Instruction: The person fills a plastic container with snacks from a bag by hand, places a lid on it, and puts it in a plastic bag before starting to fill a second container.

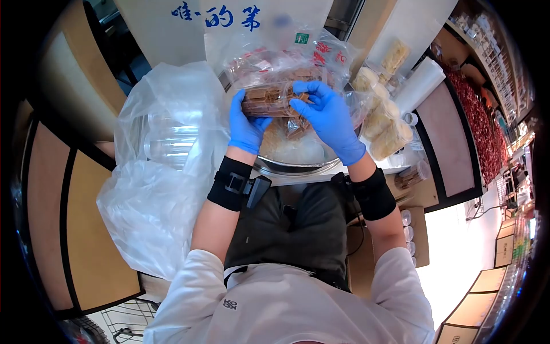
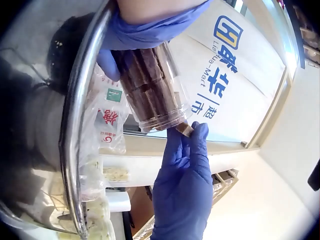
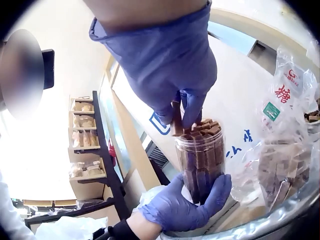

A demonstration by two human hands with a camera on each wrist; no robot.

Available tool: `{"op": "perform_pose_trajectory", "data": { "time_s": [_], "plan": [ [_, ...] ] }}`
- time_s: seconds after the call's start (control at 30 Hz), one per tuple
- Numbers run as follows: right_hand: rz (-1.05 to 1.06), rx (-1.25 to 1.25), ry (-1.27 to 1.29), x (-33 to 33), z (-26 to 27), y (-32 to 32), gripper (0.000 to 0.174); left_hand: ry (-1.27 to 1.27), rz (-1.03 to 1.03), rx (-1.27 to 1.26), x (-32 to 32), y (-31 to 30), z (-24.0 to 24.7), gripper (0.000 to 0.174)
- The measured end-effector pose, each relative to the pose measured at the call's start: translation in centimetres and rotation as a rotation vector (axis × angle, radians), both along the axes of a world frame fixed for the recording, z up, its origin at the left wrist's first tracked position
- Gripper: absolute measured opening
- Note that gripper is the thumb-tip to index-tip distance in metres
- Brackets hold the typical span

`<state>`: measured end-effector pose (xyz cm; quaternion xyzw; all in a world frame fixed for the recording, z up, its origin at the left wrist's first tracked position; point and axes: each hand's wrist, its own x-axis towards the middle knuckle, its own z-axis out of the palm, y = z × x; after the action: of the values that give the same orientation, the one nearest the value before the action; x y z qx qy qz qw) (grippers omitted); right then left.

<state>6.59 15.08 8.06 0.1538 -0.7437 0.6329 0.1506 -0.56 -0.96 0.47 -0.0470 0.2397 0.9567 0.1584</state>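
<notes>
Jar [image 1: 266,102]: tilted, over basin [image 1: 298,167], person's 12 o'clock; brown sticks [image 3: 205,150] inside
Mouth: toward 3 o'clock
Left hand [image 1: 246,131]: fingers curled round jar's lower end
Right hand [image 1: 331,119]: pinching stick [image 3: 177,120] at mouth
Bag [image 1: 166,92]: 10 o'clock, beside basin
</notes>
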Motion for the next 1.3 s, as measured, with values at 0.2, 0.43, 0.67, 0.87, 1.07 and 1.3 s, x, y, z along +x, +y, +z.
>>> {"op": "perform_pose_trajectory", "data": {
  "time_s": [0.2,0.43,0.67,0.87,1.07,1.3],
  "plan": [
    [-0.054,-0.138,0.145,0.0,0.4,0.4,0.029,-0.016,-0.004,0.012,-0.1,-0.1,0.0,0.043],
    [-0.177,-0.301,0.210,-0.3,0.3,-0.1,0.024,-0.011,0.013,0.026,0.1,0.0,0.2,0.044],
    [-0.371,0.063,0.224,-1.4,-2.7,-1.2,0.020,-0.002,0.007,0.011,0.7,0.3,1.1,0.042],
    [-0.454,0.082,0.451,-1.6,-3.0,1.6,0.021,-0.044,0.016,0.009,0.4,0.1,0.5,0.041],
    [-0.760,0.171,0.203,-7.7,-8.6,11.9,0.023,-0.064,0.011,0.074,-0.1,0.0,-0.2,0.047],
    [-0.451,0.992,-0.122,-9.4,-12.6,11.8,0.032,-0.014,-0.160,0.119,-0.7,0.4,-0.7,0.051]
  ]
}}
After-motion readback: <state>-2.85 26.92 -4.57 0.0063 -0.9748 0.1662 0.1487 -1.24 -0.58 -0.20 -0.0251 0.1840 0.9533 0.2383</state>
